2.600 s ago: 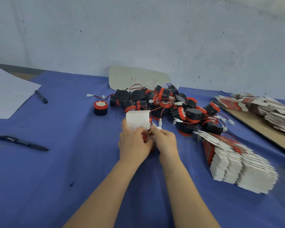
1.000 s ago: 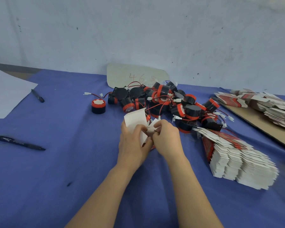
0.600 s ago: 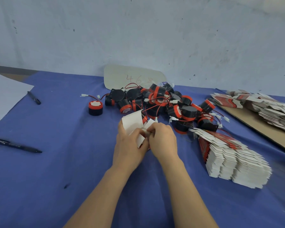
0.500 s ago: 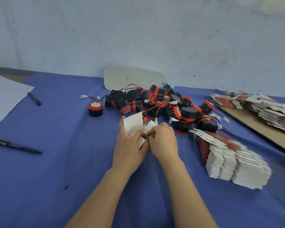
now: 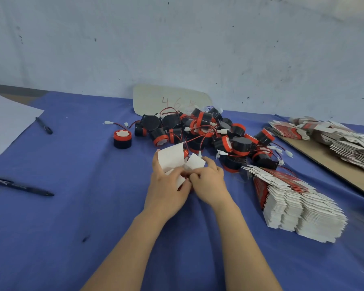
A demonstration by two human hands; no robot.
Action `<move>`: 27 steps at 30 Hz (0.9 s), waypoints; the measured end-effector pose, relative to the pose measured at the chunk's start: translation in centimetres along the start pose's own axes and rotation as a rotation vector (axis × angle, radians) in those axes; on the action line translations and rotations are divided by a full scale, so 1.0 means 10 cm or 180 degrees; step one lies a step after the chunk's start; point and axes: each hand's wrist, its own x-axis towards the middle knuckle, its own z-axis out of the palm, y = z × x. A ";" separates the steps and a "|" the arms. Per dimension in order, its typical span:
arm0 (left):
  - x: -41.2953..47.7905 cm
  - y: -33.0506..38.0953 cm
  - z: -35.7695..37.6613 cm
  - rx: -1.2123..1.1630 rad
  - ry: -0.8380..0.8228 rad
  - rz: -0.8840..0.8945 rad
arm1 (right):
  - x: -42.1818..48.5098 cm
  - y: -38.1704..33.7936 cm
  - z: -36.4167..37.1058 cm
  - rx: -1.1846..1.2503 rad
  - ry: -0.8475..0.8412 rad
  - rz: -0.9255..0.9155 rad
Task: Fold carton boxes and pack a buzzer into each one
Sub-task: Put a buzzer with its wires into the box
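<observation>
Over blue cloth point(image 5: 72, 206), both hands, left hand point(image 5: 166, 187) and right hand point(image 5: 208, 183), pinched a half-folded carton point(image 5: 170, 157); flaps risked creasing if forced.

Only legible text: handwritten red "4 6" on the pale card point(image 5: 156, 99) at the far edge of the table point(image 5: 93, 217). A third character follows, partly covered by the buzzer pile point(image 5: 202, 131), can't resolve it. Red print on the flat cartons point(image 5: 298, 208) near the right edge and marking on the pen point(image 5: 19, 186) near the left edge are both too blurred to read.
</observation>
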 end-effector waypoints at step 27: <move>-0.03 -0.17 -0.28 -0.0440 0.0392 -0.0050 | -0.08 -0.16 0.22 0.1131 0.0512 -0.1073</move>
